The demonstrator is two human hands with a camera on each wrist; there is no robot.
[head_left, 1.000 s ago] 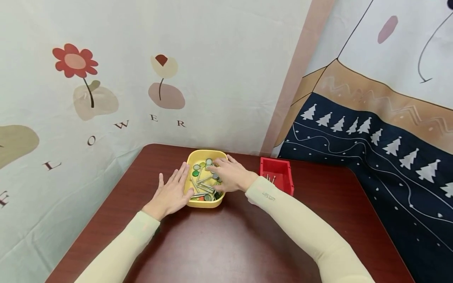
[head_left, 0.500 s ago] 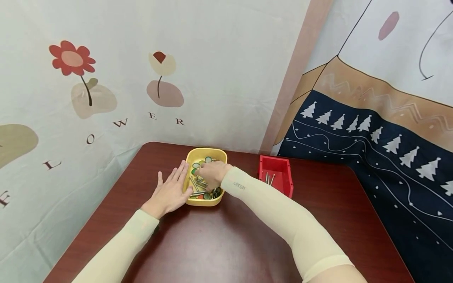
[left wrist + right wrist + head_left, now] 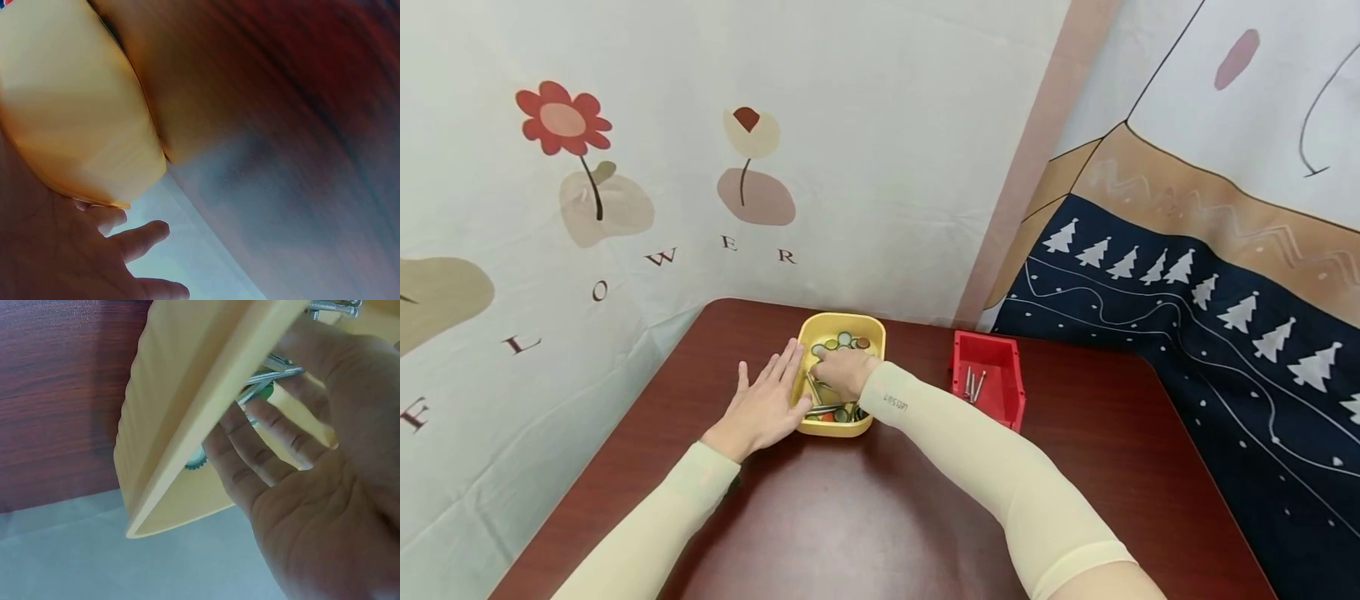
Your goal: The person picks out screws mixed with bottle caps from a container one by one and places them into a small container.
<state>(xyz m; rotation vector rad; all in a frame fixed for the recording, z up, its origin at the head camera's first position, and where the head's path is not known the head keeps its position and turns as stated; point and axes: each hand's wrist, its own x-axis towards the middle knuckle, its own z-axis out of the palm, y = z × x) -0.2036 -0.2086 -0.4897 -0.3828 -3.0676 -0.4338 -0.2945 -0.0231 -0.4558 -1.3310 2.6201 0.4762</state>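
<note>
A yellow plastic bin [image 3: 835,431] near the back of the table holds long metal screws [image 3: 827,409] and several bottle caps [image 3: 846,338]. My left hand [image 3: 758,414] lies against the bin's left side with its fingers straight and spread; in the left wrist view the bin wall [image 3: 81,106] is next to the palm. My right hand [image 3: 846,372] reaches down inside the bin. In the right wrist view its fingers [image 3: 250,450] go in past the rim, close around threaded screws [image 3: 269,375]. The fingertips are partly hidden, so I cannot tell whether they pinch a screw.
To the right stands a red bin [image 3: 1018,383] with a few screws [image 3: 973,386] lying in it. Both bins are on a dark reddish-brown table [image 3: 835,517]. Printed cloths [image 3: 880,167] hang behind the table and along its right side.
My right hand has moved left and down into the yellow bin, covering more of the screws, its forearm swinging left. My left hand has stayed at the bin's side.
</note>
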